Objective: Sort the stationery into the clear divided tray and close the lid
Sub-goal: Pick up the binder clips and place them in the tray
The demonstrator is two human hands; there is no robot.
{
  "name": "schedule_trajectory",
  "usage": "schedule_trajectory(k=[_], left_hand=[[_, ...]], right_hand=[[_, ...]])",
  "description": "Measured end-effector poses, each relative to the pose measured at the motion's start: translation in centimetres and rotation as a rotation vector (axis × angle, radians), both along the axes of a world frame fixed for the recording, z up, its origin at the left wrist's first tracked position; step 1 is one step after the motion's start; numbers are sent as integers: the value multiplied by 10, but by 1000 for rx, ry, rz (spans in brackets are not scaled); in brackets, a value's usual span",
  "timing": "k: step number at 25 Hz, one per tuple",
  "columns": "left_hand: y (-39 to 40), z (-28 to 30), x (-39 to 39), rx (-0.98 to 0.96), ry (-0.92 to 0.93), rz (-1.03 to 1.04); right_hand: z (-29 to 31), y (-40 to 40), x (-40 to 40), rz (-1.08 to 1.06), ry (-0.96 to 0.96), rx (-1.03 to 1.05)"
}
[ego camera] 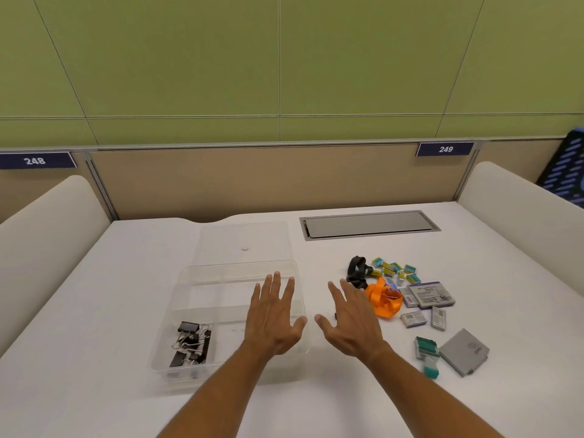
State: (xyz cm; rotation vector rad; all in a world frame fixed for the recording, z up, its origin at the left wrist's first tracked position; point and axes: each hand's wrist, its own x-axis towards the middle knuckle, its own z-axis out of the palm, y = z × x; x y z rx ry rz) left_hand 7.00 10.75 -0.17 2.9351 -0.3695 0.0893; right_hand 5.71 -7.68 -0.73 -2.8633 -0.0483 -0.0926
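The clear divided tray (189, 276) sits on the white table, left of centre. Several black binder clips (191, 344) lie in its near-left compartment. Its clear lid (243, 240) lies flat just behind it. My left hand (273, 314) hovers over the tray's right side, fingers spread and holding nothing. My right hand (350, 320) is spread open just right of the tray, beside an orange lanyard (384, 300) and a black strap (357, 271). Further right lie small staple boxes (393, 270), grey boxes (431, 294), a teal stamp (426, 350) and a grey flat case (464, 352).
A grey cable hatch (368, 224) is set in the table at the back right. Cream padded side walls (518, 203) flank the desk left and right, with a tan partition (252, 178) behind. The near table surface is bare white.
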Motion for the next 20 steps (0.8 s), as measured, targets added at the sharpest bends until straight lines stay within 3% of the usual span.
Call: schedule_trajectory(k=[11, 15, 20], left_hand=[[-96, -7, 11, -4, 79, -68], [-114, -15, 15, -20, 153, -78], [-128, -30, 18, -54, 261, -61]], right_hand=[[-15, -79, 21, 94, 38, 22], [-23, -87, 35, 193, 193, -151], [-31, -92, 45, 247, 184, -252]])
